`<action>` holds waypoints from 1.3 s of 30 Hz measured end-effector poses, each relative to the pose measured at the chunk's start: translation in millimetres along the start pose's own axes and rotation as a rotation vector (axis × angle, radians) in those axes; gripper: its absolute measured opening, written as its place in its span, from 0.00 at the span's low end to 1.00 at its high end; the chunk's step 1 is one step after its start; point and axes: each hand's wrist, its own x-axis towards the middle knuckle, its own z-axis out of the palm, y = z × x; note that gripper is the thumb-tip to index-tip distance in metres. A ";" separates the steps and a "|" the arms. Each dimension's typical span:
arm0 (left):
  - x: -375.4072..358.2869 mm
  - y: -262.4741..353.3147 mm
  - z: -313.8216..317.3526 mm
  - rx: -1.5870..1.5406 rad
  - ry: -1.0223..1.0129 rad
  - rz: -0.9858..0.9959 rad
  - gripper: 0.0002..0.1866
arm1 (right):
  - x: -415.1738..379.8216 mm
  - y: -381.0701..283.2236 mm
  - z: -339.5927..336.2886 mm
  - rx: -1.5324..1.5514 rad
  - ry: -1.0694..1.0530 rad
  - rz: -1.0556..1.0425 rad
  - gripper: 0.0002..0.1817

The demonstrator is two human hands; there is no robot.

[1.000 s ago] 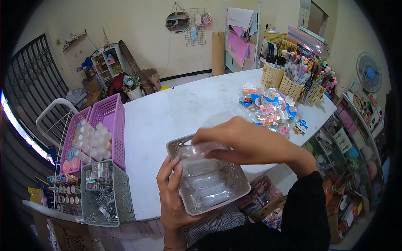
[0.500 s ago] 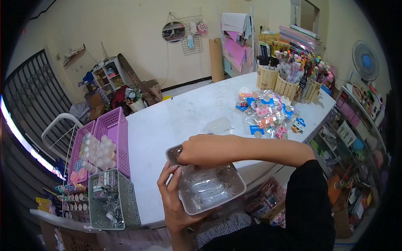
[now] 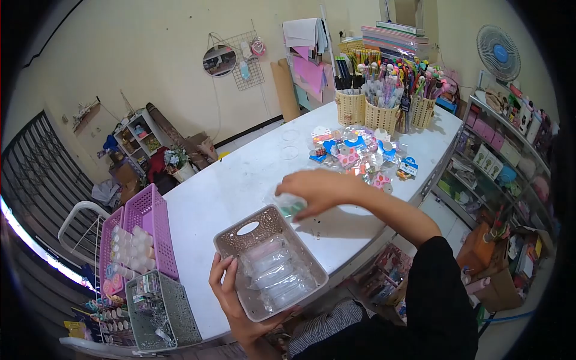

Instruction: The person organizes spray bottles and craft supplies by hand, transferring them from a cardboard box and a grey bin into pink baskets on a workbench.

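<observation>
My left hand (image 3: 231, 297) grips the side of a beige plastic basket (image 3: 227, 241), fingers over its left rim and palm beneath. The basket is tilted toward me above the table's near edge. Inside lie several clear plastic packets (image 3: 279, 273), stacked in a row. Beyond the basket's right corner, my right hand (image 3: 321, 191) is over the table with thumb and fingers apart. Between its fingers shows a clear plastic packet with a green part (image 3: 290, 208), partly hidden by the hand.
Small carded packets (image 3: 357, 153) are heaped on the white table (image 3: 240, 174), before woven pen holders (image 3: 381, 117). At left stand a purple basket (image 3: 162, 231) with small bottles and a grey-green basket (image 3: 177, 312). A glass shelf (image 3: 480, 165) borders the right side.
My right hand has come out of the basket and moved right, over the table beside the clear packet. The basket's inside is now uncovered. The view has shifted right.
</observation>
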 end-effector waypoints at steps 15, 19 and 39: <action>2.1 1.4 -3.3 0.005 -0.007 -0.013 0.53 | -11.1 -19.0 15.1 -0.218 0.091 0.050 0.21; 3.3 1.8 -7.4 -0.007 -0.036 -0.018 0.52 | -37.0 -6.3 -24.8 0.362 0.292 0.087 0.19; 0.4 -8.3 -2.3 -0.071 -0.003 0.001 0.58 | 22.2 -79.5 -10.9 -0.215 0.088 -0.243 0.08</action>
